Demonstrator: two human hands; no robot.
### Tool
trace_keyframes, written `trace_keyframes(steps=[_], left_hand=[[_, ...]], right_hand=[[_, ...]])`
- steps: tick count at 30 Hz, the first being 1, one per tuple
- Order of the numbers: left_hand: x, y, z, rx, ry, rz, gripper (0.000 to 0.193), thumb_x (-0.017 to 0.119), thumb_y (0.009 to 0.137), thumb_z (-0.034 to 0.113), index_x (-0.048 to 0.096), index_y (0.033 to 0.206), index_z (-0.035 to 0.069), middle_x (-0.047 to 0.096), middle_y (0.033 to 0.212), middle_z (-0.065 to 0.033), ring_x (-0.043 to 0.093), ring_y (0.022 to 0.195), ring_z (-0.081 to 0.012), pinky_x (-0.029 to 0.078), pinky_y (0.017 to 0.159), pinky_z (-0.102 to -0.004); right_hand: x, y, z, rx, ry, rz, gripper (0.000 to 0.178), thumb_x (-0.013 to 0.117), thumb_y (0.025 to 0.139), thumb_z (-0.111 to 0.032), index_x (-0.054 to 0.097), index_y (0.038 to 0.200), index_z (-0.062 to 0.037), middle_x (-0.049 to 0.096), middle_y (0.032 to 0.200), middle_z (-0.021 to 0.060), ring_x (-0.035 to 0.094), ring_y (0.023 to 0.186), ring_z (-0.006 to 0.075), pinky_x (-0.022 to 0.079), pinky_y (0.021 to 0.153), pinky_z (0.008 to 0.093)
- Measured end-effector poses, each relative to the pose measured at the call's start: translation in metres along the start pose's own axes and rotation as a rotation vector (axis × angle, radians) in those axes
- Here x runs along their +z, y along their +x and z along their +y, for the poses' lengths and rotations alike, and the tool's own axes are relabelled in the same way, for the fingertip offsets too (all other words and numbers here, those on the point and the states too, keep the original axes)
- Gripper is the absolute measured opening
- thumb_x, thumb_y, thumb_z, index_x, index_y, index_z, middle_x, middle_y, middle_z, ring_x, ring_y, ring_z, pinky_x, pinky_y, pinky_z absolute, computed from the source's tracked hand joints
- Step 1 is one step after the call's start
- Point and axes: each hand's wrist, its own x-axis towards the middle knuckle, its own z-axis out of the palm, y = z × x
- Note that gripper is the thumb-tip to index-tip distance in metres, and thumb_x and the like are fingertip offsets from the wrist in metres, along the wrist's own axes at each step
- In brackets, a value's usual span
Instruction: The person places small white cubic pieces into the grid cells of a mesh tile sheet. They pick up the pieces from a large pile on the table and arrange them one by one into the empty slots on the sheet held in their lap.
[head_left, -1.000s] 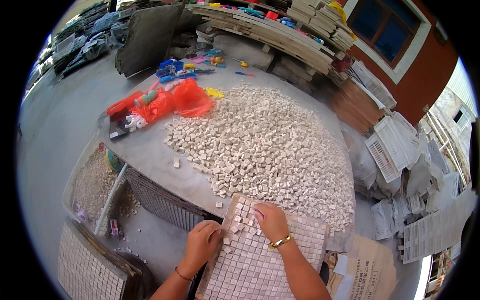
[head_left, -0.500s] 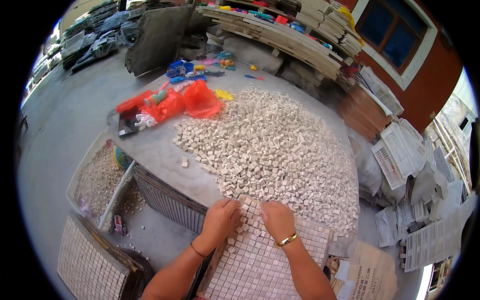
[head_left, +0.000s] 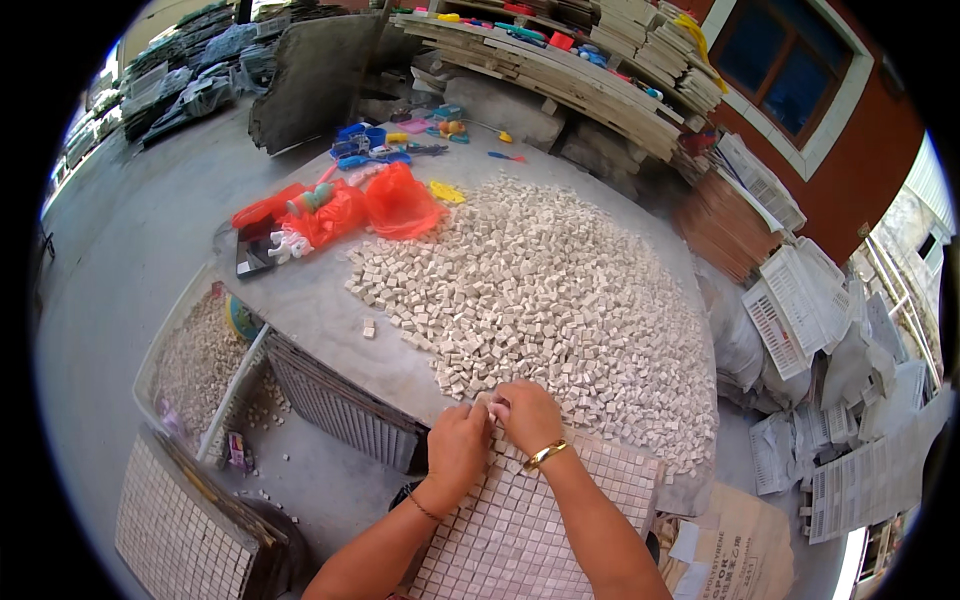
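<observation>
A board of small square stone tiles (head_left: 530, 520) laid in a grid lies in front of me. Over its far left corner, my left hand (head_left: 459, 448) is closed, fingertips drawn together. Just to its right, my right hand (head_left: 531, 418) is closed too, with thumb and fingers pinched at the left hand's fingertips. Whatever sits between the fingers is too small and covered to make out. Right beyond both hands spreads a big heap of loose beige stone cubes (head_left: 550, 290) on a grey table (head_left: 300, 310).
Red plastic bags (head_left: 400, 203), a dark tray (head_left: 254, 250) and colourful toys (head_left: 375, 145) lie on the table's far left. Ribbed trays (head_left: 335, 400) stand upright left of my arms, near a bin of chips (head_left: 195, 350) and another tiled board (head_left: 180, 510). White plastic crates (head_left: 790, 310) pile up rightward.
My right hand has moved left and slightly away from me, my left hand slightly right and nearer. They now meet at the corner, covering tiles that showed between them before.
</observation>
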Motion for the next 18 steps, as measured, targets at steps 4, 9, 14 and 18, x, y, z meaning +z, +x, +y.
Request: trace_keyframes(steps=[4, 9, 14, 18], left_hand=[[-0.013, 0.008, 0.003, -0.049, -0.127, -0.032, 0.019, 0.068, 0.074, 0.016, 0.054, 0.082, 0.006, 0.057, 0.075, -0.0096, 0.057, 0.075, -0.0307, 0.046, 0.061, -0.0419], [-0.008, 0.017, 0.0, -0.092, -0.059, -0.102, 0.018, 0.067, 0.073, 0.017, 0.053, 0.075, 0.006, 0.059, 0.076, -0.0112, 0.058, 0.076, -0.0328, 0.045, 0.062, -0.0431], [-0.013, 0.02, -0.002, -0.081, -0.143, -0.154, 0.015, 0.066, 0.074, 0.015, 0.056, 0.077, 0.004, 0.059, 0.075, -0.0128, 0.058, 0.076, -0.0321, 0.046, 0.063, -0.0425], [-0.027, 0.018, -0.009, -0.094, -0.242, -0.124, 0.014, 0.066, 0.074, 0.013, 0.059, 0.082, 0.003, 0.058, 0.074, -0.0128, 0.058, 0.073, -0.0316, 0.047, 0.063, -0.04]], right_hand=[[-0.016, -0.003, 0.014, 0.042, 0.229, 0.039, 0.019, 0.07, 0.077, -0.019, 0.068, 0.088, -0.0043, 0.065, 0.076, 0.0083, 0.06, 0.068, 0.0199, 0.048, 0.064, 0.0315], [-0.024, -0.033, 0.017, 0.183, 0.453, 0.096, 0.021, 0.068, 0.079, -0.019, 0.068, 0.093, -0.0032, 0.066, 0.076, 0.0112, 0.06, 0.06, 0.0193, 0.048, 0.059, 0.03], [-0.04, -0.056, 0.015, 0.19, 0.365, 0.11, 0.016, 0.068, 0.08, -0.014, 0.068, 0.091, -0.0025, 0.067, 0.077, 0.0086, 0.059, 0.061, 0.0144, 0.047, 0.058, 0.0261], [-0.042, -0.068, 0.012, 0.147, 0.429, 0.176, 0.014, 0.068, 0.08, -0.012, 0.069, 0.091, -0.0029, 0.067, 0.078, 0.0085, 0.058, 0.06, 0.0132, 0.047, 0.058, 0.0251]])
